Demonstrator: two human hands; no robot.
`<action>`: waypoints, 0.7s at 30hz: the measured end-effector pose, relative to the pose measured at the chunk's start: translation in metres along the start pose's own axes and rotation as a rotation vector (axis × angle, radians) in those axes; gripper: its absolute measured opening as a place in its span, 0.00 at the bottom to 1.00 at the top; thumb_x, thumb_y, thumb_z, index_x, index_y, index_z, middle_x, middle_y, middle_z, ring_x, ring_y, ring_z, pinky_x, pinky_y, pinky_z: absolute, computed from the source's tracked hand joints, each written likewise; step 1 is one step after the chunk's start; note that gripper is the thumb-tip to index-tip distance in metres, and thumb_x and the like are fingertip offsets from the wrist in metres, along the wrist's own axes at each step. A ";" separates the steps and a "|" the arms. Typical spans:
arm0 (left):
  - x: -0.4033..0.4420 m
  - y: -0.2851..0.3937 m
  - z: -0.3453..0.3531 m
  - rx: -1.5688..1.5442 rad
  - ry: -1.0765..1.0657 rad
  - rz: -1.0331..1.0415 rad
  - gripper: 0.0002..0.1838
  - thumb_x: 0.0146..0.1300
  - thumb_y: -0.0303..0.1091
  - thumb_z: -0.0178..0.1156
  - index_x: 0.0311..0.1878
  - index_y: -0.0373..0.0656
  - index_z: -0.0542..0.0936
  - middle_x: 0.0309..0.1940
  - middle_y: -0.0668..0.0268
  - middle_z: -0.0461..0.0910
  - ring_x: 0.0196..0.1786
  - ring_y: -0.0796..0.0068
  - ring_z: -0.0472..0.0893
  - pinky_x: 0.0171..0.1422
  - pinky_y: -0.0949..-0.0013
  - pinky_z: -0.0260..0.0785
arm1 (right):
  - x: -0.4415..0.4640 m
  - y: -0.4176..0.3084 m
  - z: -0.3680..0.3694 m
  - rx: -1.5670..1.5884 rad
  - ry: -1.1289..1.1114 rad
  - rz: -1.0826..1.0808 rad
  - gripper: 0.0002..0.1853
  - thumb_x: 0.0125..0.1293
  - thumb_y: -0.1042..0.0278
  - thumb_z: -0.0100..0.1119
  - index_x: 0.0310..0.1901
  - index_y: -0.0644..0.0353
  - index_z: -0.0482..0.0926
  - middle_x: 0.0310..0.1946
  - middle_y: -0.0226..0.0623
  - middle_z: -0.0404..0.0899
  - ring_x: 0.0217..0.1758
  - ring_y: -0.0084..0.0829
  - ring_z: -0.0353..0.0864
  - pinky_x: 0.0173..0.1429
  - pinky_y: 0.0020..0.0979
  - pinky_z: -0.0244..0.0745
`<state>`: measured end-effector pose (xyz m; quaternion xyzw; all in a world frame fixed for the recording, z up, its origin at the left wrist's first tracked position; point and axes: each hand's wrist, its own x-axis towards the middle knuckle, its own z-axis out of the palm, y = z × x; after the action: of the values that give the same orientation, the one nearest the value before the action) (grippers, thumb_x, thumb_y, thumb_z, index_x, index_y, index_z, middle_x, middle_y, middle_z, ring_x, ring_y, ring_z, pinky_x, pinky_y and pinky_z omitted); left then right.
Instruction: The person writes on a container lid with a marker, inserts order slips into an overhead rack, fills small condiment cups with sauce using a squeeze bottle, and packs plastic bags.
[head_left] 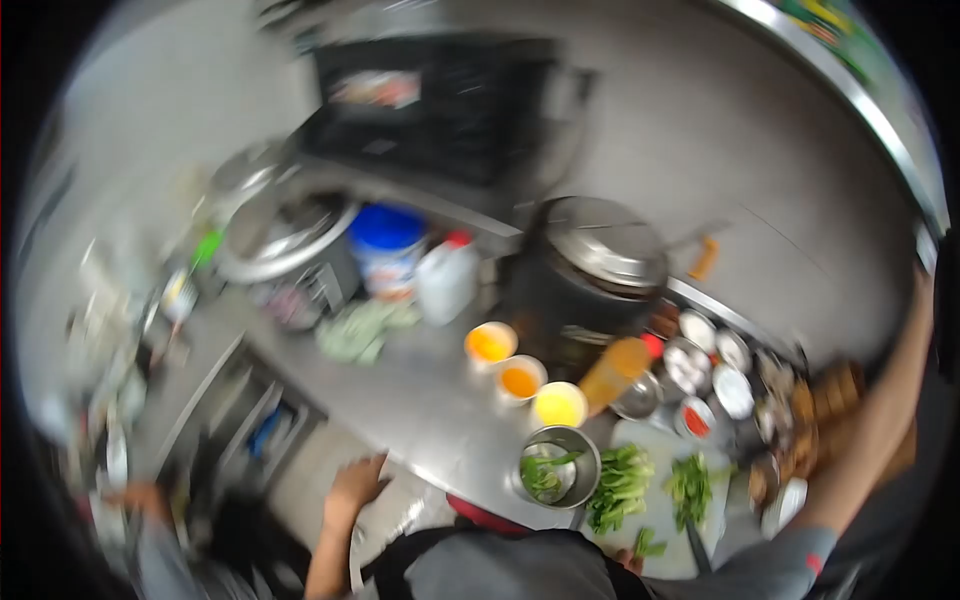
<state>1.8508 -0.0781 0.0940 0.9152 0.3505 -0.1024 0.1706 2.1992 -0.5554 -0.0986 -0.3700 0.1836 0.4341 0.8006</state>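
Note:
My left hand (630,562), small and partly hidden at the bottom, has bent fingers against a piece of cut greens (650,544) at the near left corner of the white cutting board (715,535). On that board lie more chopped greens (622,490), a leafy bunch (690,488) and a dark-handled knife (698,548). My right arm is stretched far out to the upper right; my right hand (926,262) is near a metal edge, its fingers blurred and cut off. A metal pot (560,468) with greens inside stands left of the board.
A co-worker's hands (357,487) (142,500) are at the left, around an open drawer (250,425). Three cups (519,379) of yellow and orange contents, a squeeze bottle (615,373), a large lidded pot (600,250), a white jug (446,280) and small bowls (733,390) stand on the counter.

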 end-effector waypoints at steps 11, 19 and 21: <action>-0.038 0.031 -0.001 -0.099 -0.122 -0.054 0.26 0.62 0.48 0.56 0.61 0.48 0.67 0.48 0.56 0.76 0.54 0.54 0.76 0.56 0.51 0.68 | -0.102 -0.307 0.324 -0.998 0.569 -1.632 0.25 0.70 0.60 0.41 0.65 0.64 0.62 0.62 0.44 0.68 0.63 0.35 0.68 0.68 0.36 0.58; -0.146 -0.031 0.029 -0.112 0.096 -0.184 0.28 0.62 0.48 0.56 0.62 0.46 0.66 0.45 0.55 0.76 0.50 0.54 0.77 0.51 0.52 0.70 | -0.180 -0.079 0.629 -1.486 -0.867 -1.698 0.26 0.70 0.62 0.43 0.65 0.67 0.61 0.64 0.44 0.65 0.65 0.37 0.66 0.70 0.36 0.55; -0.194 -0.050 0.041 -0.149 0.158 -0.261 0.29 0.62 0.49 0.56 0.62 0.46 0.66 0.45 0.55 0.76 0.48 0.55 0.78 0.49 0.53 0.71 | -0.193 0.031 0.628 -2.008 -1.362 -1.317 0.22 0.65 0.64 0.49 0.58 0.66 0.71 0.57 0.45 0.73 0.62 0.38 0.70 0.68 0.36 0.59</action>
<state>1.6723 -0.1768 0.1043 0.8519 0.4854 -0.0252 0.1951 2.0492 -0.1804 0.4211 -0.5175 -0.8365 0.0176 0.1796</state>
